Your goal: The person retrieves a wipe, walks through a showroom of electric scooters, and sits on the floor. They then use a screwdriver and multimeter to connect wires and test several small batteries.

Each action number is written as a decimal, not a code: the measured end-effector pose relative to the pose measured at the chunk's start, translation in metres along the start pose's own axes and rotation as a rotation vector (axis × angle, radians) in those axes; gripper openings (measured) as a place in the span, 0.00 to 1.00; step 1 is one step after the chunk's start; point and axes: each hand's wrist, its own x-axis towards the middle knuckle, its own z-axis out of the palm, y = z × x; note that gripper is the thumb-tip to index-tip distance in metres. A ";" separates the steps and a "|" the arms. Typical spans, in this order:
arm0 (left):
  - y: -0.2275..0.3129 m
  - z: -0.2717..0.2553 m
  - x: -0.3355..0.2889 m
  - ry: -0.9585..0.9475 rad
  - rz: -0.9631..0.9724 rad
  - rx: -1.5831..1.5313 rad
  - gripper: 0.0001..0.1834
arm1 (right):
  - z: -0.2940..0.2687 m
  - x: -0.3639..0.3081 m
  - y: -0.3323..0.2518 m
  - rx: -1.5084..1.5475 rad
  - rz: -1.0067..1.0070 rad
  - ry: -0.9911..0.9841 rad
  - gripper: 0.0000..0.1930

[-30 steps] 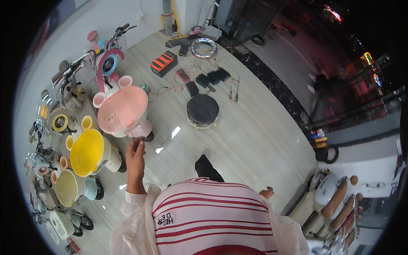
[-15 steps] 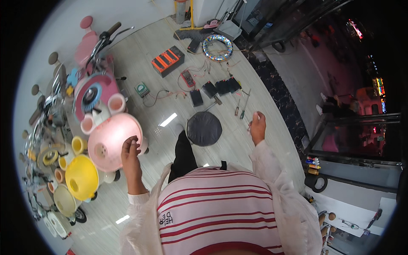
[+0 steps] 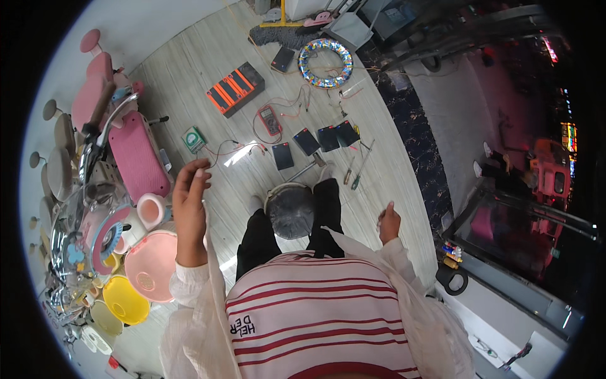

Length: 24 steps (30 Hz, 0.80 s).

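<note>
My left hand is raised at the left, its fingers loosely bent and apart with nothing in them. Lower down at the right, my right hand hangs half-curled with the thumb up, also with nothing in it. A round black stool stands between my legs. Just beyond it lies a hammer on the floor, beside several black batteries. Two screwdrivers lie to their right. Farther off are a red multimeter with leads and a green meter.
Scooters with pink, yellow and cream baskets line the left side. Toward the back are an orange-and-black battery block, a colourful wrapped ring and a grey mop. A dark stone threshold and glass door border the right.
My view has shifted forward, and the stool now sits between both legs. My left hand has come away from over the pink basket; my right hand has dropped lower.
</note>
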 end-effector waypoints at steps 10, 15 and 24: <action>-0.199 0.099 0.100 0.174 -0.340 0.033 0.11 | 0.236 0.356 -0.099 -0.050 -0.179 -0.452 0.10; -0.362 0.115 0.186 0.175 -0.345 0.003 0.11 | 0.393 0.437 -0.077 -0.428 -0.189 -0.371 0.13; -0.493 0.098 0.274 0.289 -0.270 0.175 0.08 | 0.531 0.606 0.097 -0.755 -0.641 -0.075 0.21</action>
